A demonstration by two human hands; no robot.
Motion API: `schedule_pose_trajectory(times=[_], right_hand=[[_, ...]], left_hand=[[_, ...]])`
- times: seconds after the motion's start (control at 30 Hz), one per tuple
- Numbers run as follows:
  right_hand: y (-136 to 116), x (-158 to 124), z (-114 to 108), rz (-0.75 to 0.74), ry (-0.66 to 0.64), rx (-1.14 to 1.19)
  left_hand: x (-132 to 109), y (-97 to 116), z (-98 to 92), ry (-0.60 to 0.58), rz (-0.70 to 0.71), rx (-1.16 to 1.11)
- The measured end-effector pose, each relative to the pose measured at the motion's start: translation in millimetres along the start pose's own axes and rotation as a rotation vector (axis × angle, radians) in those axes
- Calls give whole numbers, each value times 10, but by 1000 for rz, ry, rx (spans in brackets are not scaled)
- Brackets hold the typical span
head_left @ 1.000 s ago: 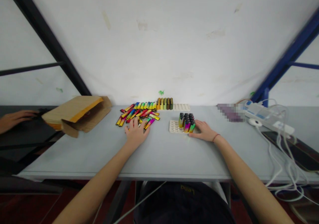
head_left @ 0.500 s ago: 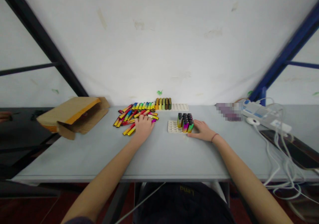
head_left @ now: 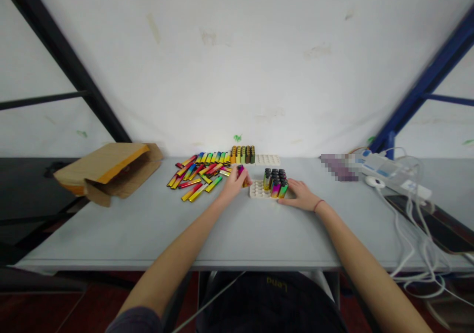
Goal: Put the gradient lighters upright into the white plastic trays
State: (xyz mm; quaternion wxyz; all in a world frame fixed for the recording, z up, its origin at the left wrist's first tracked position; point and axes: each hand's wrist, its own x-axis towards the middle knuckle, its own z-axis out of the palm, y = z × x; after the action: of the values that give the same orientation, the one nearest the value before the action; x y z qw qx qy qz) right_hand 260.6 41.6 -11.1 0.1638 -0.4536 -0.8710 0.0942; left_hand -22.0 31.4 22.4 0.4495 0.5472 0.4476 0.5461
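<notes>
Rainbow metal stick (head_left: 241, 170) pinched in my left grip (head_left: 233, 185); right grip (head_left: 301, 194), released, rests against the half-filled white plastic tray (head_left: 256, 190); loose pile (head_left: 194, 175) unsorted.

Both forearms are bare down to the left hand (head_left: 234, 184) and the right hand (head_left: 301, 194). A thin red cord bracelet (head_left: 319, 205) circles the right wrist. A dark greyish-purple sleeve (head_left: 135, 321) covers the left upper arm. Low in view sits dark clothing (head_left: 296, 308) with small yellow lettering (head_left: 277, 286), crossed by a thin pale cord (head_left: 207, 303).
</notes>
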Motion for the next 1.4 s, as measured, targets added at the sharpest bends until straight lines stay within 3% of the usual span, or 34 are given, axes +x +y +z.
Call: schedule_pose_trajectory(times=[0.13, 0.3, 0.43, 0.53, 0.8, 1.07, 1.2, 1.4], right_hand=[[3, -2, -7, -10, -4, -2], [-7, -2, -23, -11, -7, -1], [-8, 3, -21, -12, 1, 15], [13, 7, -7, -27, 10, 35], [45, 7, 7, -41, 27, 48], [0, 7, -29, -39, 0, 28], [6, 3, -22, -26, -6, 11], [22, 2, -9, -24, 0, 17]], left_hand=[[-54, -36, 53, 71, -71, -166], [-58, -72, -8, 28, -236, -314], [-87, -58, -2, 67, -207, -374], [-130, -12, 4, 54, -186, -412], [-128, 98, -25, -41, -367, -445], [-129, 61, 20, 26, -294, -327], [-158, 9, 26, -7, -177, -202], [-200, 19, 32, -10, -139, -56]])
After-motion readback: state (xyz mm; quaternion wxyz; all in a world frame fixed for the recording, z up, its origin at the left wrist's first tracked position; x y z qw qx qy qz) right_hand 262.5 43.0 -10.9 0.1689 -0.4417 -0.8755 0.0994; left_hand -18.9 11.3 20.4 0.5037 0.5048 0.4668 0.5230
